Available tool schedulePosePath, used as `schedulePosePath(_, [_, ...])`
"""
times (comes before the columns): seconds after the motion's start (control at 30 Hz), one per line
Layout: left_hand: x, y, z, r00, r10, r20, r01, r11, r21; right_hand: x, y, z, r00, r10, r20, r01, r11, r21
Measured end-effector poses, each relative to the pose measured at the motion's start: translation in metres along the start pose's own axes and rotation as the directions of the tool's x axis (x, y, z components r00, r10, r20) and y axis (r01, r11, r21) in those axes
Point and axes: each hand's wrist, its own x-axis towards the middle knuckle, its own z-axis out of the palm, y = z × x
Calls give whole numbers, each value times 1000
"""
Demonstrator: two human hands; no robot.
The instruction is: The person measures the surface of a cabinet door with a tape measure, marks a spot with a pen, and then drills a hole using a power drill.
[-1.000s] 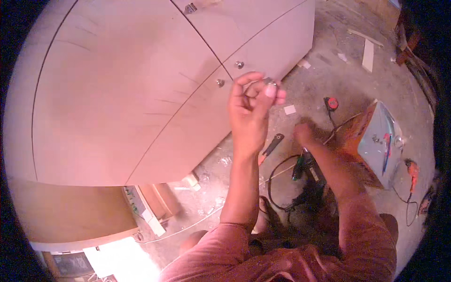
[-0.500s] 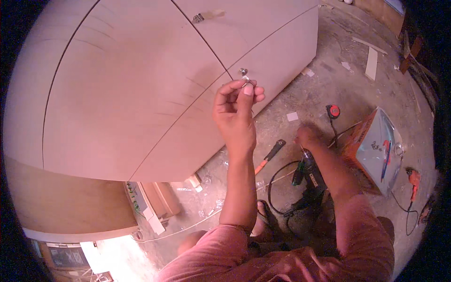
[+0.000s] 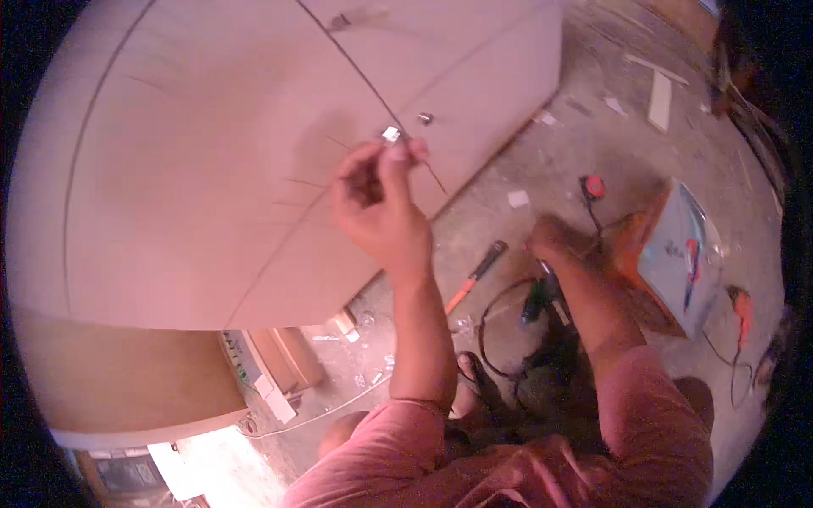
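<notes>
My left hand [image 3: 385, 190] is raised over a large pale panel [image 3: 212, 169], pinching a small shiny metal fitting [image 3: 390, 134] between thumb and fingertips. Blur hides its exact shape. Just beyond the fingertips, a small metal knob-like piece [image 3: 425, 118] is on the panel, right of a dark seam. A metal catch [image 3: 339, 22] is farther up. My right hand [image 3: 549, 239] is low over the floor, fingers closed at the metal shaft of what looks like a green-handled screwdriver [image 3: 533, 302]. Its handle points back toward me, beside a dark tool and cable.
On the floor are an orange-handled hammer [image 3: 474, 278], a red tape measure [image 3: 595, 187] and an orange corded tool [image 3: 740, 317]. An orange box [image 3: 652, 288] with a pale top carries small items at right. Wood strips [image 3: 284, 360] lie below the panel's near edge.
My left hand has moved left across the panel with the metal fitting, away from the knob-like piece. The whole view has shifted slightly; my right hand stays about the same place.
</notes>
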Motion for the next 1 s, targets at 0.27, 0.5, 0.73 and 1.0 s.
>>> schedulePosePath(0.27, [69,-12,14,990,124,-70,-140,942,-304,-133,-9,34,556,783,-279,-450,565,692])
schedulePosePath(0.5, [35,-16,66,998,12,-60,-40,874,-484,-188,1,118,321,921,221,-617,26,787])
schedulePosePath(0.73, [34,-25,49,995,35,-93,-64,940,-334,-244,50,191,938,344,46,-136,241,961])
schedulePosePath(1.0, [40,-9,44,988,-109,-113,53,910,-411,-218,80,252,916,395,-64,13,130,991])
